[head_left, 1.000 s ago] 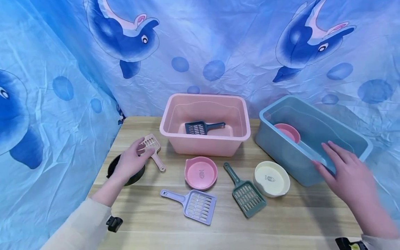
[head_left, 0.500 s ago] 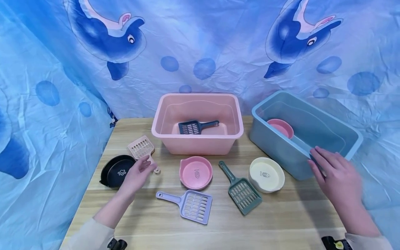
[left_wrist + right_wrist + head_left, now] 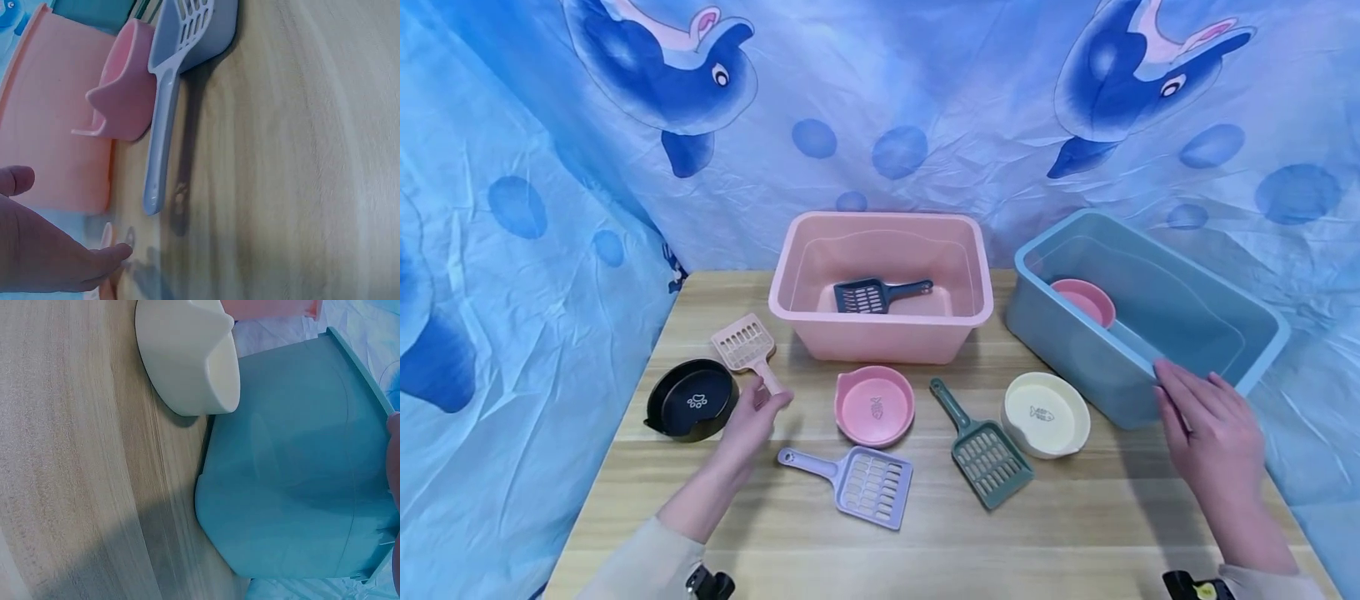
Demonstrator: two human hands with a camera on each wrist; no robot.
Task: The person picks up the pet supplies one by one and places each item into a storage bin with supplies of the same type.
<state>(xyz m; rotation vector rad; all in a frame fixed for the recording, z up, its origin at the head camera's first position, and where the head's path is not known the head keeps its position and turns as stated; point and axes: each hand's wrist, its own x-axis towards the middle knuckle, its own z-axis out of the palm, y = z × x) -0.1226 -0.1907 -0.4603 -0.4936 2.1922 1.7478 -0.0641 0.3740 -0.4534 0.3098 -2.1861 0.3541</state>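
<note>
My left hand (image 3: pixel 751 423) reaches over the handle end of a pale pink litter scoop (image 3: pixel 743 343). Its thumb (image 3: pixel 15 181) stands apart from the fingers, which lie beside the scoop's handle in the left wrist view. On the right, my right hand (image 3: pixel 1213 433) rests at the near rim of a blue litter box (image 3: pixel 1075 358), fingers extended over the edge. Inside that box lies a pink bowl (image 3: pixel 1086 302). Only bits of the right hand's fingers (image 3: pixel 394 462) show at the border of the right wrist view.
A pink litter box (image 3: pixel 880 337) holds a dark blue scoop (image 3: pixel 861 296). In front are a black bowl (image 3: pixel 692 400), a pink bowl (image 3: pixel 874 406), a lavender scoop (image 3: pixel 872 487), a green scoop (image 3: pixel 991 462) and a cream bowl (image 3: pixel 1045 415). A blue dolphin-print curtain (image 3: pixel 970 100) hangs behind.
My left hand has moved from the pale pink scoop's slotted head down to its handle end, uncovering the black bowl. My right hand has shifted left and down to the blue box's near rim.
</note>
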